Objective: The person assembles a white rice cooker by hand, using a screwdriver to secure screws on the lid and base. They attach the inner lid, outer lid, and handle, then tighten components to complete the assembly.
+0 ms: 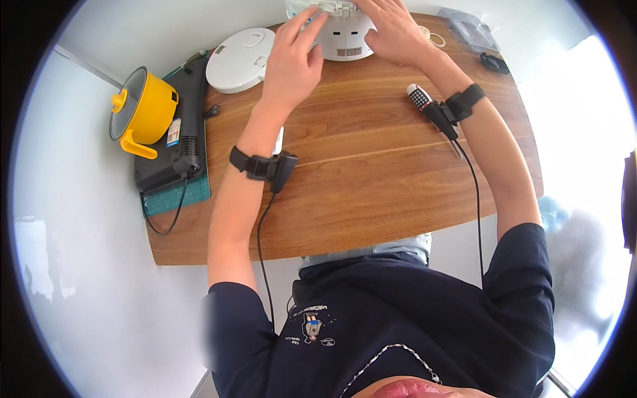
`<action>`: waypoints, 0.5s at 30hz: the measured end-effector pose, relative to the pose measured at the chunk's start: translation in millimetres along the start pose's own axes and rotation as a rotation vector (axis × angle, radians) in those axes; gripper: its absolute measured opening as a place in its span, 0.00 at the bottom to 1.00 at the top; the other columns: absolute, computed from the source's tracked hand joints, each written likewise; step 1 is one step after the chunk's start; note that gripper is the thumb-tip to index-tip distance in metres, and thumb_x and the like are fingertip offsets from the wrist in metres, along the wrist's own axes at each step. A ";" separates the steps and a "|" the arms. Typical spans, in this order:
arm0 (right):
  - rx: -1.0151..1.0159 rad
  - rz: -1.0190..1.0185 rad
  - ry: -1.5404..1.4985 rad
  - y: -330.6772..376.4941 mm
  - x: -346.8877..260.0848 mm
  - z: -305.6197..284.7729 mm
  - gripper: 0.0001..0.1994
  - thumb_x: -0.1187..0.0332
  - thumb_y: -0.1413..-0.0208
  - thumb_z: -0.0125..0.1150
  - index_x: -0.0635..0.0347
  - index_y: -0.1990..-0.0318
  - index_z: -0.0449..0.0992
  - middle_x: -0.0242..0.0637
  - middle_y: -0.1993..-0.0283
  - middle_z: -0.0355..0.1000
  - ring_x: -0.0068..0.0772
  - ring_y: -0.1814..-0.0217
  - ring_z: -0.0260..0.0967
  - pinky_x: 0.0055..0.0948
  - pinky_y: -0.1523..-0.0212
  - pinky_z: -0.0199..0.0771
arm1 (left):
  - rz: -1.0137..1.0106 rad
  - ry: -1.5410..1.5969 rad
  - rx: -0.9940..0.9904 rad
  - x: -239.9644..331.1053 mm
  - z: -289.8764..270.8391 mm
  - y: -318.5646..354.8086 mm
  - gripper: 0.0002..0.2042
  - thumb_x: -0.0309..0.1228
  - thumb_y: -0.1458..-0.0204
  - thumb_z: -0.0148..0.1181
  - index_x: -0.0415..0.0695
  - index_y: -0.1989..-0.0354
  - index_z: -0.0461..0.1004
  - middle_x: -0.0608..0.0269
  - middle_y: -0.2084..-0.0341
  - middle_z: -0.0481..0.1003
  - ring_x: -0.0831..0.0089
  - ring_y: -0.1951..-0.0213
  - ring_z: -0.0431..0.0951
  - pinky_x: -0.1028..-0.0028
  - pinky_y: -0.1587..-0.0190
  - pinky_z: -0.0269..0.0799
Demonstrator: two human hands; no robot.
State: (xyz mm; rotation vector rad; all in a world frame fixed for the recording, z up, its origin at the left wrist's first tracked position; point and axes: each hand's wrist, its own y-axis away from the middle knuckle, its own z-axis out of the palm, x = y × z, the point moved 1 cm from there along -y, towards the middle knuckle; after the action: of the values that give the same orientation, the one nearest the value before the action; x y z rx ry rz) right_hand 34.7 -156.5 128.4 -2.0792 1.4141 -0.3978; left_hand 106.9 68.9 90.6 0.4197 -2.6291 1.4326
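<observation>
Left grip point(293, 66) open, fingers loosely spread, at the left side of the white round appliance point(345, 40); right grip point(397, 32) up on its right, fingertips cropped, so whether it's holding on I can't tell! The appliance stands by the counter's point(371, 172) far edge, a white round lid point(233, 65) just left. Best technique, I'd judge: both sides steadied evenly, body level.

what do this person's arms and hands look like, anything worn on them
The left hand and right hand wear no gloves. Each forearm has a black strap holding a small dark device with a thin black cable; the right one has a white, dotted end. The sleeves are short and dark navy.
</observation>
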 end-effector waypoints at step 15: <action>0.109 0.119 -0.084 71.7 -79.6 17.4 0.32 0.80 0.48 0.56 0.54 0.32 0.70 0.40 0.41 0.74 0.45 0.33 0.69 0.51 0.26 0.55 | -0.702 -0.271 -0.760 0.4 -126.1 83.0 0.21 0.37 0.38 0.66 0.45 0.38 0.75 0.56 0.47 0.78 0.58 0.48 0.81 0.62 0.46 0.77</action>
State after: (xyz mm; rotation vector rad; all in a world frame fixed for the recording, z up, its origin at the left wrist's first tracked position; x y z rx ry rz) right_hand -40.2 -97.3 76.7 -1.8929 1.4264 -0.3274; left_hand 78.3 217.2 92.7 1.2927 -2.5309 0.1583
